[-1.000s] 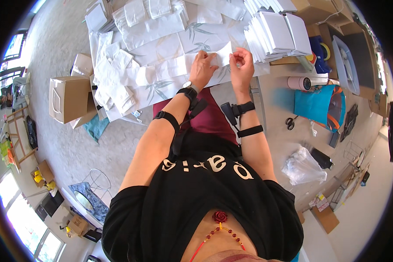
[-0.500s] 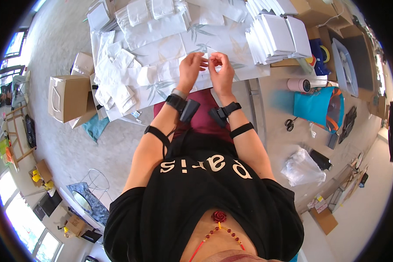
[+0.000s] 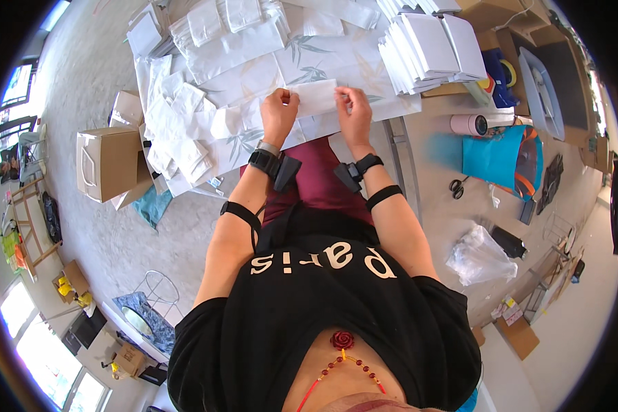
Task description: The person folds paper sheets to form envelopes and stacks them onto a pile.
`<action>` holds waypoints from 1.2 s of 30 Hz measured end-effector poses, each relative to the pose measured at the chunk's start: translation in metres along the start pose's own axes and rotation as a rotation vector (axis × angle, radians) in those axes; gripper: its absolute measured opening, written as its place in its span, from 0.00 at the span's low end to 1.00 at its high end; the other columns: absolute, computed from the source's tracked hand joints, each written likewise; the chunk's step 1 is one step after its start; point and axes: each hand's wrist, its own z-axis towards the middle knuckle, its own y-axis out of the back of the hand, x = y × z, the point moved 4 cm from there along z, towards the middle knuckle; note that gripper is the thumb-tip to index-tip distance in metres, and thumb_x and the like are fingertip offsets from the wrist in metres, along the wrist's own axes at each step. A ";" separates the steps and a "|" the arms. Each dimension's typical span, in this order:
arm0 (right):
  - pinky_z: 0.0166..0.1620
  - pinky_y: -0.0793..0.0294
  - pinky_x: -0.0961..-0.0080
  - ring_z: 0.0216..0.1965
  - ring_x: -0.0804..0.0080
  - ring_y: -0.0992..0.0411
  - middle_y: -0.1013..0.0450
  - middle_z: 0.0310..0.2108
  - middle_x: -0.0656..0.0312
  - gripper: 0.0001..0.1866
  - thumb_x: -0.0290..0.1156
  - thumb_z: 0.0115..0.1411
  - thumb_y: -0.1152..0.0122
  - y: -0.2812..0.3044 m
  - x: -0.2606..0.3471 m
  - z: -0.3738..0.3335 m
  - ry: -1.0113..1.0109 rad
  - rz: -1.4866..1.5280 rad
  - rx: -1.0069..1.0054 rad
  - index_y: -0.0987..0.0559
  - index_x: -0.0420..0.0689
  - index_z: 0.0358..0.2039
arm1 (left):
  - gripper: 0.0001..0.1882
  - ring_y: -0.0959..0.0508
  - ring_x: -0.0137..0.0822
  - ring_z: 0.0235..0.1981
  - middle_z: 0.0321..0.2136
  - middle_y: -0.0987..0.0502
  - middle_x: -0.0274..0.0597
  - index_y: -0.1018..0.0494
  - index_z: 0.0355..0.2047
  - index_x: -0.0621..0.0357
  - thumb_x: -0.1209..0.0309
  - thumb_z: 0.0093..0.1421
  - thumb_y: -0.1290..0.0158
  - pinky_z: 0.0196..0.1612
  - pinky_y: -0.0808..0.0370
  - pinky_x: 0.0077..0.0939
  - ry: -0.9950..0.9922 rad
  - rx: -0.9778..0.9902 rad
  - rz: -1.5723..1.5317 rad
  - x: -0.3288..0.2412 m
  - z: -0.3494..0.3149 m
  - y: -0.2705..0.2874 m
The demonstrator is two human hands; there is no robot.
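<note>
A thin white sheet-like piece [image 3: 316, 98], perhaps a flat bag, stretches between my hands over the table's near edge. My left hand [image 3: 279, 117] is closed in a pinch at its left end. At the right end, my right hand [image 3: 354, 118] has thumb and fingertips drawn together on its edge. Left of my left hand, a small white folded piece [image 3: 226, 123] lies by a loose heap of white pieces [image 3: 178, 110]. Black straps and small dark devices sit on both wrists.
The table [image 3: 254, 75] has a leaf-patterned cover. Stacked white packets [image 3: 432, 51] stand at its right, with flat white bags [image 3: 230, 41] at the back. A cardboard box [image 3: 110, 163] is on the left. On the right floor are a blue bag [image 3: 491, 159], scissors [image 3: 457, 188] and crumpled clear plastic [image 3: 481, 254].
My hands were close together and have moved apart, the left one to the left, the right one slightly right. The white piece now shows spread between them.
</note>
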 end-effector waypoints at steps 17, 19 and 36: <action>0.53 0.28 0.61 0.47 0.57 0.27 0.26 0.43 0.59 0.15 0.28 0.57 0.29 -0.009 -0.038 0.024 0.123 -0.167 0.281 0.14 0.51 0.46 | 0.14 0.15 0.47 0.29 0.28 0.15 0.48 0.18 0.37 0.62 0.62 0.62 0.41 0.36 0.21 0.39 -0.150 -0.090 0.201 0.004 0.003 -0.009; 0.53 0.28 0.61 0.47 0.57 0.27 0.26 0.43 0.59 0.15 0.29 0.57 0.29 -0.009 -0.037 0.025 0.134 -0.166 0.295 0.14 0.52 0.46 | 0.14 0.15 0.49 0.30 0.28 0.15 0.48 0.18 0.36 0.62 0.62 0.62 0.41 0.36 0.22 0.41 -0.145 -0.083 0.215 0.005 0.004 -0.007; 0.55 0.33 0.59 0.51 0.61 0.30 0.29 0.50 0.64 0.27 0.46 0.58 0.28 0.001 -0.041 0.024 0.291 -0.406 0.439 0.19 0.59 0.59 | 0.34 0.41 0.45 0.74 0.72 0.39 0.46 0.36 0.69 0.58 0.63 0.64 0.41 0.74 0.48 0.52 -0.691 0.081 0.564 -0.012 -0.063 -0.020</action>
